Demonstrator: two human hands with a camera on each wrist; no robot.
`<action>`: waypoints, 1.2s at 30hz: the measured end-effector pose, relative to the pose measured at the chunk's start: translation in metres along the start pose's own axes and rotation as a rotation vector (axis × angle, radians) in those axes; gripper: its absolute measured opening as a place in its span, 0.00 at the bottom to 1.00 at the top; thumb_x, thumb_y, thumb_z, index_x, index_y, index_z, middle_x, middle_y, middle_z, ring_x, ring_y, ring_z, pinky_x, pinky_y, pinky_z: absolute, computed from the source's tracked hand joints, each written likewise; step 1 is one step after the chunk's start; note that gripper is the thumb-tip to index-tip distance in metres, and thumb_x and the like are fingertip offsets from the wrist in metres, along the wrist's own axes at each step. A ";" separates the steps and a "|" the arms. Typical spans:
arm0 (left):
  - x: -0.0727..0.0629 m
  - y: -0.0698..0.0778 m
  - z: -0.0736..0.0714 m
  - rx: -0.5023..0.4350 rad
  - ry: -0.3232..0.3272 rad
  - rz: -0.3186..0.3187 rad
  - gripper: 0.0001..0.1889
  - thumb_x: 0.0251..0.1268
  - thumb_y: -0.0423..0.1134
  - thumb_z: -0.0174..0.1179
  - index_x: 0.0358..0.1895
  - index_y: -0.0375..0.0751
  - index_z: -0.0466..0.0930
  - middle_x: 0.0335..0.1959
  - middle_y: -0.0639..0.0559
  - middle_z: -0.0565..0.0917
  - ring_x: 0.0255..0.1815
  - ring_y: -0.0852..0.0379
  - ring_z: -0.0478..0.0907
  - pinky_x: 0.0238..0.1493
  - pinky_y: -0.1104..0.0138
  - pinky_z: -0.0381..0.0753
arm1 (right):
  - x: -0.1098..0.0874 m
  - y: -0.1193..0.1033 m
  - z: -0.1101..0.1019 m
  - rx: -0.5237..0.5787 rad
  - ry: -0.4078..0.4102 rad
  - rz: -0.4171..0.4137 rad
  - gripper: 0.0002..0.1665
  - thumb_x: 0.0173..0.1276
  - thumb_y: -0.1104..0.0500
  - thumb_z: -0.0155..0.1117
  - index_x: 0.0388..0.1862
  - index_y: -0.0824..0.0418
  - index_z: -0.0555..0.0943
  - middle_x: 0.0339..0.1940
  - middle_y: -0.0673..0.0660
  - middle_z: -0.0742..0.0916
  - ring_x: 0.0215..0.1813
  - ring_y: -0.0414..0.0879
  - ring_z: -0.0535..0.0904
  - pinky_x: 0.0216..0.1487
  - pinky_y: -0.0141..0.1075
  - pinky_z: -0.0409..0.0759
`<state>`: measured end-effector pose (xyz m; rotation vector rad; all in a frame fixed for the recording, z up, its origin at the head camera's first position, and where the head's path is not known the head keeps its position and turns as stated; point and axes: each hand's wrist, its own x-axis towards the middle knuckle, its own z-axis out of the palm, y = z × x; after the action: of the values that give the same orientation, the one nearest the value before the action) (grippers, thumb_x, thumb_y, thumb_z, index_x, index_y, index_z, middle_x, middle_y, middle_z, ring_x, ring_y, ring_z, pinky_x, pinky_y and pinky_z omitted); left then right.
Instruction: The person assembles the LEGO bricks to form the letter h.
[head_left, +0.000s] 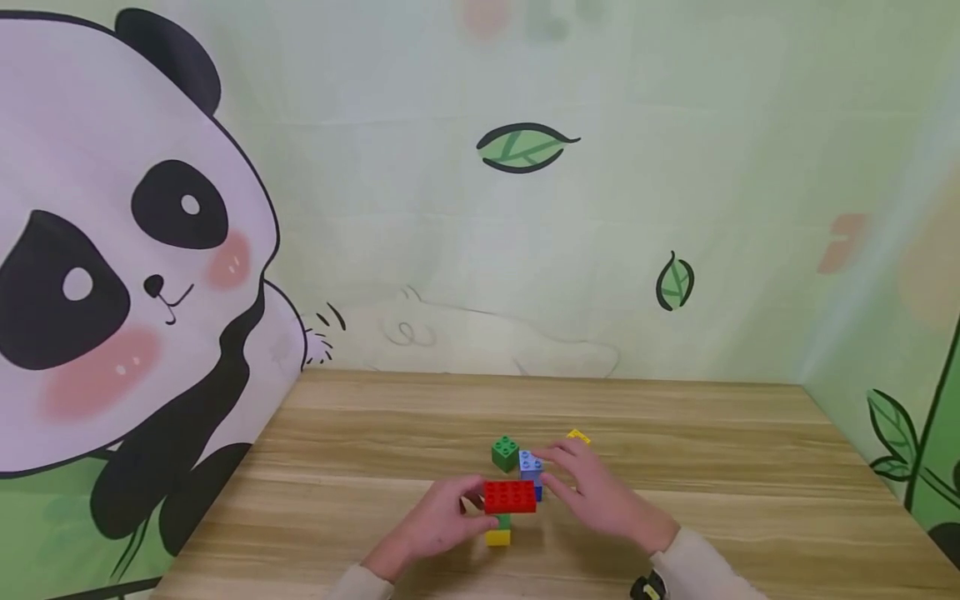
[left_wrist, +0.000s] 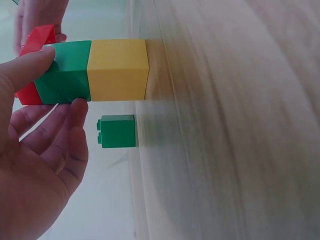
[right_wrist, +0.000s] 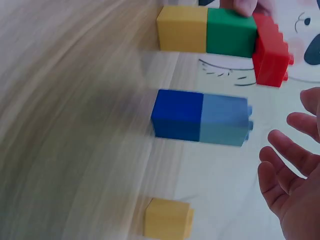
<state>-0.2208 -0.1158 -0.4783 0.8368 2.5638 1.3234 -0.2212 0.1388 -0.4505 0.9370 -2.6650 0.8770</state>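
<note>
My left hand (head_left: pixel 442 521) pinches the green brick (left_wrist: pixel 65 72) of a small stack, thumb on one side and fingers on the other. Below that brick is a yellow brick (head_left: pixel 498 537), and on top lies a long red brick (head_left: pixel 510 497) that juts out to the right. My right hand (head_left: pixel 600 492) holds nothing; its fingers are spread and loosely bent. In the right wrist view they are apart from the bricks. Closest to it stands a light blue brick (right_wrist: pixel 225 119) stacked on a dark blue brick (right_wrist: pixel 177 115).
A loose green brick (head_left: pixel 505 453) stands behind the stacks on the wooden table (head_left: pixel 360 442). Another yellow brick (head_left: pixel 578 436) is farther back, partly hidden behind the right hand. A wall cloth with a panda (head_left: pixel 172 108) rises behind the table.
</note>
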 end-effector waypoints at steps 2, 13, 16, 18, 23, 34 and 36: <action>0.000 -0.002 -0.001 0.007 0.000 -0.004 0.12 0.56 0.45 0.68 0.42 0.52 0.80 0.36 0.65 0.81 0.38 0.61 0.76 0.35 0.70 0.76 | 0.001 0.005 0.001 0.021 -0.003 0.017 0.20 0.70 0.56 0.58 0.60 0.56 0.76 0.53 0.52 0.79 0.55 0.44 0.72 0.53 0.44 0.75; -0.002 -0.005 -0.009 0.024 0.003 -0.044 0.12 0.57 0.46 0.67 0.44 0.53 0.80 0.37 0.66 0.81 0.40 0.60 0.75 0.37 0.68 0.75 | 0.007 0.021 0.007 0.084 -0.061 0.083 0.28 0.67 0.56 0.63 0.65 0.58 0.70 0.56 0.55 0.78 0.54 0.53 0.75 0.51 0.47 0.77; -0.002 -0.005 -0.010 0.026 0.003 -0.043 0.15 0.57 0.46 0.67 0.47 0.52 0.79 0.38 0.66 0.81 0.41 0.59 0.76 0.37 0.68 0.75 | 0.010 0.024 0.009 0.120 -0.084 0.102 0.31 0.66 0.57 0.64 0.66 0.61 0.68 0.58 0.56 0.78 0.54 0.52 0.75 0.50 0.46 0.78; -0.002 -0.005 -0.010 0.026 0.000 -0.042 0.16 0.57 0.46 0.67 0.49 0.53 0.78 0.38 0.66 0.80 0.41 0.57 0.76 0.37 0.68 0.75 | 0.011 0.025 0.011 0.147 -0.097 0.117 0.32 0.66 0.57 0.64 0.66 0.63 0.67 0.59 0.57 0.78 0.54 0.51 0.75 0.50 0.46 0.77; -0.001 -0.005 -0.009 0.032 -0.014 -0.042 0.19 0.58 0.45 0.66 0.53 0.53 0.76 0.40 0.66 0.80 0.42 0.55 0.76 0.38 0.67 0.75 | 0.014 0.029 0.015 0.195 -0.124 0.168 0.32 0.67 0.56 0.63 0.67 0.64 0.66 0.57 0.56 0.78 0.53 0.50 0.75 0.51 0.44 0.77; -0.001 -0.004 -0.009 0.036 -0.009 -0.061 0.19 0.59 0.49 0.65 0.54 0.56 0.76 0.41 0.66 0.79 0.41 0.60 0.74 0.40 0.65 0.75 | 0.017 0.036 0.019 0.271 -0.179 0.222 0.28 0.68 0.52 0.62 0.64 0.58 0.69 0.51 0.48 0.80 0.51 0.48 0.75 0.49 0.41 0.77; 0.000 -0.003 -0.009 0.031 -0.005 -0.072 0.19 0.59 0.50 0.65 0.54 0.57 0.76 0.41 0.66 0.79 0.41 0.61 0.74 0.40 0.66 0.74 | 0.017 0.038 0.021 0.279 -0.178 0.218 0.27 0.68 0.52 0.62 0.63 0.58 0.70 0.50 0.48 0.80 0.51 0.48 0.75 0.49 0.41 0.77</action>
<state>-0.2251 -0.1238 -0.4749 0.7447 2.5906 1.2628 -0.2574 0.1418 -0.4796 0.8234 -2.8888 1.2975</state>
